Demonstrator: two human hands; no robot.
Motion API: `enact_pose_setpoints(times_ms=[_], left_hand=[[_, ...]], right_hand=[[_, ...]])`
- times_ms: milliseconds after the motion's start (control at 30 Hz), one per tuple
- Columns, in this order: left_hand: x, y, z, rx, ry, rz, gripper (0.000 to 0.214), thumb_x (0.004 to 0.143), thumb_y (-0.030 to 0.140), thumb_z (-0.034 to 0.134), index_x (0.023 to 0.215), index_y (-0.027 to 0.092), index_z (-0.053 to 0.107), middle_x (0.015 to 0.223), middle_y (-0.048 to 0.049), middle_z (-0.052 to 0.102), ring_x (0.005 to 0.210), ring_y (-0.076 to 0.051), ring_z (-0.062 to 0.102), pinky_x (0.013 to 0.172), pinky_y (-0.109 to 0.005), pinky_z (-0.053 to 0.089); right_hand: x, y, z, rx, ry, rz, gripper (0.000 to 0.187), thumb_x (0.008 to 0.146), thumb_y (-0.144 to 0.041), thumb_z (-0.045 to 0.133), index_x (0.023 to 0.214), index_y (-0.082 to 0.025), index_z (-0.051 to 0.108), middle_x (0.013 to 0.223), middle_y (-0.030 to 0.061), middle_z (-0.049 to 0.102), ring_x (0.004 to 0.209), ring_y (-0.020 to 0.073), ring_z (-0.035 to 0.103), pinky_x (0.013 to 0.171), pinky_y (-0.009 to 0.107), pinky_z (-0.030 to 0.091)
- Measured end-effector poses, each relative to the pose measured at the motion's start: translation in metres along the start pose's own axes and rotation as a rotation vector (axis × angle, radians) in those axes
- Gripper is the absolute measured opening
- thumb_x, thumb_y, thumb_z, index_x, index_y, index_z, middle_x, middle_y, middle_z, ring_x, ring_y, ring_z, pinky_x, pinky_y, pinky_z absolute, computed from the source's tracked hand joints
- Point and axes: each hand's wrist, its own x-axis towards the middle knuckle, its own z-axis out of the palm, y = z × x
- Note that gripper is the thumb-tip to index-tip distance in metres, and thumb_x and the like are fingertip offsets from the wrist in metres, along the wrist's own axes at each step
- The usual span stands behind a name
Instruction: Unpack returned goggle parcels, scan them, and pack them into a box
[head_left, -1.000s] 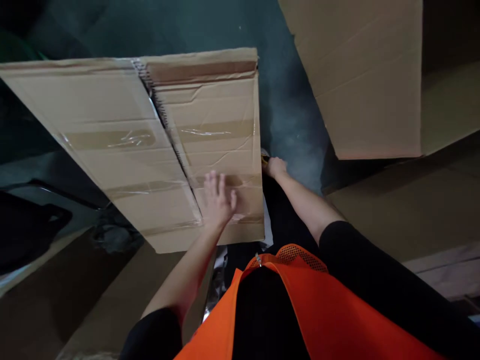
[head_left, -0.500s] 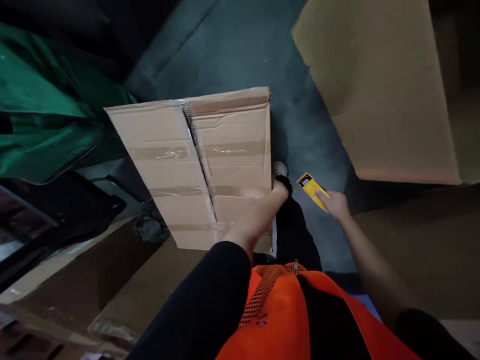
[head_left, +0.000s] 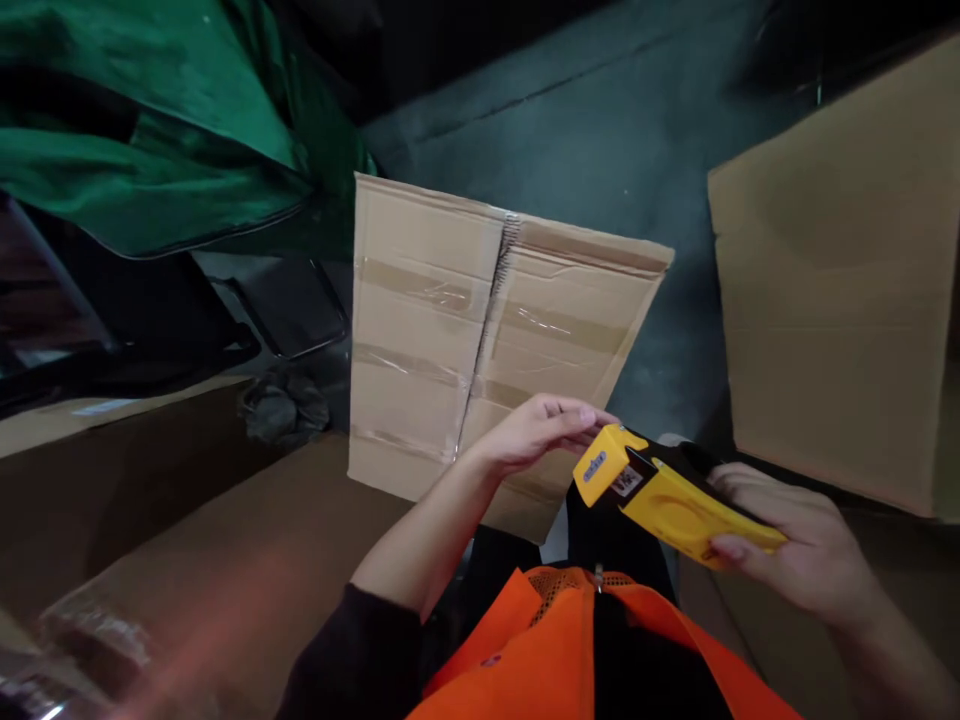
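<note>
A small yellow and black box [head_left: 675,515] is held up in front of my vest, tilted. My right hand [head_left: 795,530] is closed around its near end, thumb along the yellow face. At the far end a yellow flap [head_left: 602,465] sticks out, with a small white label beside it. My left hand [head_left: 544,432] is at that end, fingers drawn together against the flap's upper edge; part of the fingertips is hidden. Below my hands stands a large taped carton [head_left: 420,330], its top seam split by a dark gap.
A big cardboard carton [head_left: 840,300] stands at the right. Green fabric [head_left: 195,120] and a dark metal frame [head_left: 292,300] are on the left. More cardboard [head_left: 247,560] lies at lower left, near a crumpled grey bag [head_left: 285,405]. The floor [head_left: 600,120] is grey.
My left hand has left the large carton's right side and come to the yellow box. My right hand has raised the box closer, and its end flap now stands out. The view has turned.
</note>
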Motion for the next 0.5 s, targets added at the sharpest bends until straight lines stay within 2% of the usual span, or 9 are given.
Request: enact_pose_setpoints(times_ms=[167, 267, 333, 400, 433, 500], left_hand=[[-0.031, 0.002, -0.024, 0.055, 0.183, 0.138, 0.052, 0.074, 0.059, 0.095, 0.097, 0.014, 0.086, 0.098, -0.0124, 0.083, 0.085, -0.02, 0.077, 0.081, -0.03, 0.06], [-0.041, 0.002, -0.036, 0.105, 0.35, 0.215, 0.046, 0.078, 0.056, 0.091, 0.096, 0.014, 0.084, 0.095, -0.0104, 0.083, 0.083, -0.019, 0.076, 0.078, -0.03, 0.061], [-0.047, 0.012, -0.052, 0.146, 0.449, 0.253, 0.041, 0.082, 0.051, 0.089, 0.097, 0.014, 0.083, 0.094, -0.0094, 0.082, 0.081, -0.018, 0.076, 0.078, -0.031, 0.062], [-0.058, 0.037, -0.083, 0.212, 0.556, 0.301, 0.035, 0.086, 0.045, 0.086, 0.099, 0.013, 0.081, 0.09, -0.0089, 0.081, 0.078, -0.018, 0.076, 0.078, -0.033, 0.063], [-0.065, 0.056, -0.106, 0.257, 0.631, 0.342, 0.031, 0.09, 0.042, 0.084, 0.099, 0.012, 0.079, 0.088, -0.0084, 0.08, 0.076, -0.018, 0.076, 0.078, -0.034, 0.064], [-0.085, 0.103, -0.165, 0.385, 0.844, 0.458, 0.021, 0.098, 0.032, 0.077, 0.098, 0.011, 0.076, 0.084, -0.0067, 0.077, 0.073, -0.016, 0.074, 0.083, -0.036, 0.065]], right_hand=[[0.034, -0.023, 0.017, -0.094, -0.083, 0.013, 0.061, 0.075, -0.093, 0.061, 0.059, -0.035, 0.066, 0.071, 0.0112, 0.066, 0.084, 0.0339, 0.07, 0.082, 0.05, 0.062], [0.056, -0.039, 0.032, -0.127, -0.09, -0.04, 0.058, 0.078, -0.091, 0.062, 0.062, -0.036, 0.067, 0.07, 0.0095, 0.065, 0.082, 0.0322, 0.07, 0.079, 0.047, 0.062], [0.073, -0.05, 0.04, -0.129, -0.082, -0.069, 0.057, 0.081, -0.089, 0.062, 0.066, -0.034, 0.069, 0.07, 0.0086, 0.065, 0.079, 0.0298, 0.069, 0.075, 0.043, 0.061], [0.089, -0.059, 0.042, -0.126, -0.066, -0.072, 0.06, 0.084, -0.089, 0.059, 0.067, -0.032, 0.069, 0.07, 0.0076, 0.065, 0.071, 0.0255, 0.066, 0.066, 0.038, 0.057], [0.095, -0.062, 0.041, -0.125, -0.051, -0.065, 0.062, 0.085, -0.089, 0.058, 0.067, -0.031, 0.068, 0.069, 0.0067, 0.065, 0.065, 0.0228, 0.063, 0.06, 0.035, 0.054], [0.109, -0.067, 0.038, -0.128, -0.02, -0.038, 0.064, 0.088, -0.087, 0.057, 0.063, -0.028, 0.064, 0.062, 0.004, 0.061, 0.053, 0.0177, 0.054, 0.049, 0.032, 0.044]])
